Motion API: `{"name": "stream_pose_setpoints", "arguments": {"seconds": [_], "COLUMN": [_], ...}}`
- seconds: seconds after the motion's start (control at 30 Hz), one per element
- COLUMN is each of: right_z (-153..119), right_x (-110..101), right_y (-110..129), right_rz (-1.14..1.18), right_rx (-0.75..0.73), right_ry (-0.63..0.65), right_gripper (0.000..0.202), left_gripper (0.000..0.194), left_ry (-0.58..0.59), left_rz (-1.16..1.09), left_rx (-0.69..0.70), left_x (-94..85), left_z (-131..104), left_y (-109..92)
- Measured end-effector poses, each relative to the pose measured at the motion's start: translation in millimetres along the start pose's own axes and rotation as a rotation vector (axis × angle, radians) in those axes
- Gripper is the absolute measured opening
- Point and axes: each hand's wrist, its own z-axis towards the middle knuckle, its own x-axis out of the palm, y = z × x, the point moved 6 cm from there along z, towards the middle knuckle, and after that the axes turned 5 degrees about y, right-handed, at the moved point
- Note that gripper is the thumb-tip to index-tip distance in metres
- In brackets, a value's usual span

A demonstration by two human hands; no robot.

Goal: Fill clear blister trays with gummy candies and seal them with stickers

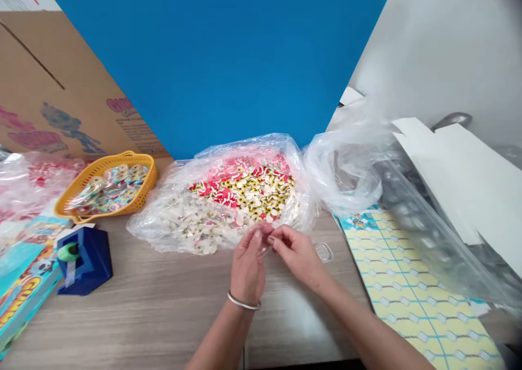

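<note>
My left hand (248, 266), with a silver bangle at its wrist, is closed in a pinch at the front edge of an open plastic bag (163, 226). Fingertips of my right hand (299, 256) meet it there, also pinching. Between them shows a small clear plastic piece (263, 248), mostly hidden by the fingers. The bag spills over with small red, yellow and white pieces (261, 193), some of them round and flat. Just right of my right hand, another clear plastic piece (324, 252) lies on the table (171, 310).
A yellow basket (149, 182) of small packed items stands left, behind a blue tape dispenser (101, 261). Farther left are a colourful box (28, 299) and a bag of red pieces (24, 179). Yellow printed sheets (395, 283), crumpled plastic (342, 168) and white card (460, 179) lie right.
</note>
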Motion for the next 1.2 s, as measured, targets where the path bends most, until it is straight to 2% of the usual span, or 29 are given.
{"name": "stream_pose_setpoints", "arguments": {"seconds": [0.1,0.17,0.23,0.33,0.47,0.6,0.77,0.87,0.97,1.13,1.2], "right_z": [32.8,57.5,79.5,102.9,124.4,142.3,150.3,151.9,151.9,138.9,133.8], "right_x": [-24.6,-32.5,-30.7,-20.5,-12.2,-1.1,20.9,28.1,21.7,1.9,-5.8], "right_y": [3.4,1.6,-3.8,-12.9,-16.2,-8.3,3.8,3.7,3.8,0.6,-2.7], "right_rz": [-0.413,-0.647,-0.791,-0.888,-0.755,-0.629,-0.855,-0.952,-0.874,-0.459,-0.444], "right_rx": [-0.047,-0.033,-0.011,-0.004,-0.054,-0.103,-0.129,-0.097,-0.087,-0.161,-0.172], "right_ry": [-0.039,0.004,0.081,0.158,0.160,0.202,0.229,0.250,0.201,0.186,0.145], "right_gripper": [0.015,0.018,0.017,0.014,0.014,0.027,0.026,0.026,0.022,0.014,0.012], "left_gripper": [0.038,0.041,0.041,0.041,0.041,0.042,0.042,0.038,0.037,0.052,0.051], "left_ry": [-0.063,-0.085,-0.091,-0.103,-0.125,-0.122,-0.111,-0.113,-0.111,-0.083,-0.077], "left_rz": [0.068,0.113,0.126,0.141,0.146,0.129,0.107,0.081,0.040,0.028,0.059], "left_rx": [-0.032,-0.066,-0.085,-0.110,-0.136,-0.135,-0.134,-0.132,-0.139,-0.165,-0.143], "left_x": [-14.7,-22.5,-26.1,-26.4,-25.4,-25.5,-27.6,-28.2,-27.1,-24.4,-24.2], "left_z": [19.0,29.7,36.4,39.5,40.0,42.4,45.6,46.9,48.5,50.8,51.5], "left_y": [-7.1,-9.2,-8.8,-4.9,-2.6,-4.4,-3.1,-3.1,-5.2,-7.7,-8.1]}}
